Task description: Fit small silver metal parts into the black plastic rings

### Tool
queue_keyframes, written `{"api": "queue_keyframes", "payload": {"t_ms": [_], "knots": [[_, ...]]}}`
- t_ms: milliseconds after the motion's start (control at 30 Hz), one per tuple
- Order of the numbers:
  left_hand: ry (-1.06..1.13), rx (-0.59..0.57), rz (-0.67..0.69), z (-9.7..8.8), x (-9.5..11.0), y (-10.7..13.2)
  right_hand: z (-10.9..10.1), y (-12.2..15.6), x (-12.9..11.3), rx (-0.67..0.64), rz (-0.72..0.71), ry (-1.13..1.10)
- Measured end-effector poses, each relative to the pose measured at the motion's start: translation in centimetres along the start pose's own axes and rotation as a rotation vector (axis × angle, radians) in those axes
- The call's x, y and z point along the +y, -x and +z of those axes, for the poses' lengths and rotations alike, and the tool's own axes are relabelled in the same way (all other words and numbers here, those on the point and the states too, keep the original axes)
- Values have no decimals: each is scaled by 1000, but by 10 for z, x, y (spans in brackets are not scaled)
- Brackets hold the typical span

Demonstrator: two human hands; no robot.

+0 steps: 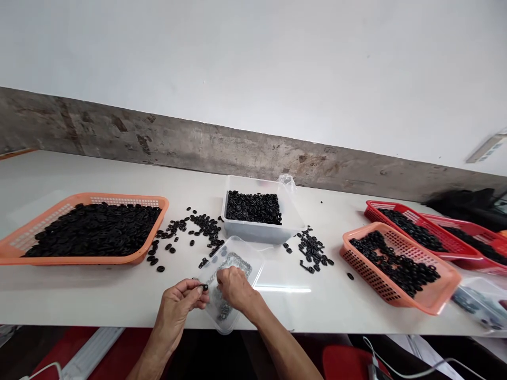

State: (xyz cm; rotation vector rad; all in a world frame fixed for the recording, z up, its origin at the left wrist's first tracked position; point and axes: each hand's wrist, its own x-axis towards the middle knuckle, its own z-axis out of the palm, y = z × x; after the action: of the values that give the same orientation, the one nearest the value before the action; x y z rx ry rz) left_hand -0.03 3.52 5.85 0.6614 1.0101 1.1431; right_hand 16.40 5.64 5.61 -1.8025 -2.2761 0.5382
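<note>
In left hand [180, 300]: one black piece [205, 287] (small).

Left hand [180, 301] pinches a small black part [205, 287] as the right hand [237, 289] reaches into a clear tray [236, 245] on a white worktop [119, 298].

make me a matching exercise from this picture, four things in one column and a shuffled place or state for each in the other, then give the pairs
1. left hand
2. right hand
3. red baskets
4. crumpled clear bag

A. toward the right end of the white table
B. fingers over small shiny pieces in the clear tray
C. by the deep translucent bin
D. pinching a small black piece

Pairs: 1-D, 2-B, 3-A, 4-C
</note>
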Motion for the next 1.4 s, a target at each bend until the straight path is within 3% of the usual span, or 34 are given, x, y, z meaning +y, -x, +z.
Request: {"api": "queue_keyframes", "payload": {"t_ms": [200, 533, 867, 1100, 1400], "knots": [[32, 22, 15, 0, -3, 0, -17, 1, 0, 109, 17, -393], [-8, 31, 62, 18, -6, -1, -10, 9, 3, 124, 4, -988], [43, -5, 24, 27, -9, -3, -11, 15, 7, 230, 10, -1085], [114, -17, -14, 23, -10, -1, -14, 17, 4, 266, 45, -1095], [72, -19, 39, 22, -12, 9, -23, 28, -10, 156, -41, -1243]]}}
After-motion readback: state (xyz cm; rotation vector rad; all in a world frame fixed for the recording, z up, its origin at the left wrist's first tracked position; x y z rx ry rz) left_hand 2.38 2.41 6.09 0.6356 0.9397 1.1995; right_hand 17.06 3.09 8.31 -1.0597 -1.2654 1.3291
